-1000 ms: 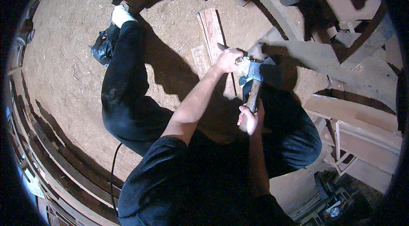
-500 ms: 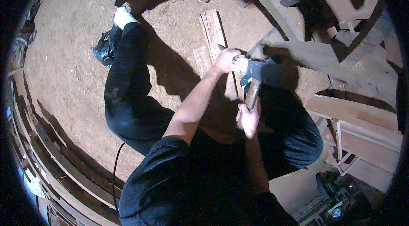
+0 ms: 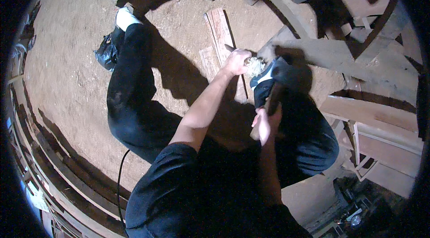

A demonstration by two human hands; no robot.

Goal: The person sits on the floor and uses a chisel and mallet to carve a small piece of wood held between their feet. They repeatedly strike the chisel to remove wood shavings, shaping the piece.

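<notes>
My left hand (image 3: 237,62) is closed around a piece of wood, whose pale, ragged, splintered end (image 3: 254,66) sticks out toward the right. Gripped by its wooden handle, a hatchet (image 3: 273,96) is in my right hand (image 3: 266,123), just below and right of that splintered end. Its head is in shadow and hard to make out, close to my right shoe (image 3: 265,76). Beyond my left hand lie reddish boards (image 3: 219,29) on the ground, and a narrow wooden piece (image 3: 241,91) shows beneath the wrist.
My left leg (image 3: 130,76) stretches forward, with a black plastic bag (image 3: 106,53) beside the foot. Long beams (image 3: 322,52) cross at the upper right, and stacked planks (image 3: 371,112) stand at the right. A black cable (image 3: 119,179) runs at the lower left, near long timbers (image 3: 71,175).
The hatchet has lifted off the splintered end and swung to the right, into shadow. My right hand has turned and shifted slightly; my left hand keeps its hold nearly in place.
</notes>
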